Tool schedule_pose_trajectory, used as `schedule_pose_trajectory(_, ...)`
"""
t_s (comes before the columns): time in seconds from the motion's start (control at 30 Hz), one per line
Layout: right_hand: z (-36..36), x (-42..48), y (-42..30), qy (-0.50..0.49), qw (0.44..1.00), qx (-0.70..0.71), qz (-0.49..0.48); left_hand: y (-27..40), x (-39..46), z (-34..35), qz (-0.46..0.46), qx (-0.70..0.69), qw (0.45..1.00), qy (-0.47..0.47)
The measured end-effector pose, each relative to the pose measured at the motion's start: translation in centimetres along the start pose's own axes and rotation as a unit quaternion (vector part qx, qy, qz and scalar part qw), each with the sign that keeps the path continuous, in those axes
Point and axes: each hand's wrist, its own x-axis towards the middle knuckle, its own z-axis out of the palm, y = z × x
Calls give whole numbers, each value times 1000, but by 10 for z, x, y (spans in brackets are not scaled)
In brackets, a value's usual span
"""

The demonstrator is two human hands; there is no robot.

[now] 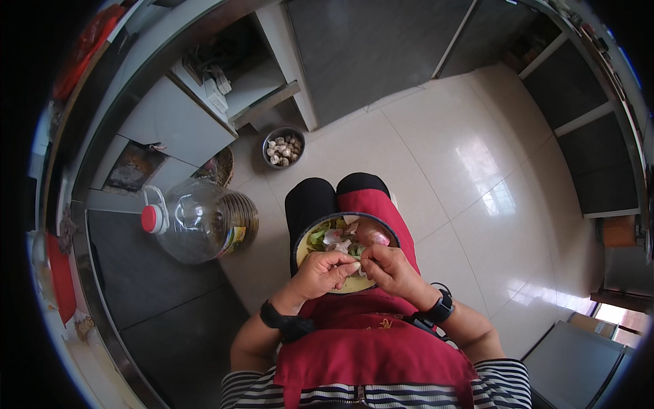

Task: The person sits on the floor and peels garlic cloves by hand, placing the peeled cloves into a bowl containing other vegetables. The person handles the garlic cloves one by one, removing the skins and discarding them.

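Note:
A round yellow-lined bowl point(302, 254) with a dark rim rests on my lap, over the black trousers and red apron. In it lie green vegetable pieces point(318, 235), pale papery skins point(334, 236) and a pinkish onion-like bulb point(372, 234). My left hand point(327, 271) and my right hand point(389, 268) meet above the bowl's near side. The fingertips of both pinch a small pale piece, apparently a garlic clove point(356, 266); the fingers partly hide it.
A metal bowl of garlic bulbs point(283, 147) stands on the tiled floor beyond my knees. To the left are a large plastic oil bottle point(204, 221) and a woven basket point(225, 166). Cabinets point(373, 46) line the far side.

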Motion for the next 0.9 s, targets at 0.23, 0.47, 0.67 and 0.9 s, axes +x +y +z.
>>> schedule_pose_trajectory(0.23, -4, 0, -4, -7, 998, -51, 35, -1, 6, 7, 171, 287, 940, 66)
schedule_pose_trajectory(0.47, -6, 1, -11, -18, 997, -61, 34, -5, 1, 3, -3, 41, 999, 7)
schedule_pose_trajectory(0.67, -4, -2, -7, -48, 998, -30, 30, -8, -3, -4, -103, -185, 974, -74)
schedule_pose_trajectory(0.9, -4, -2, -4, -45, 972, 141, 183, -13, -4, -3, -99, -181, 976, -68)
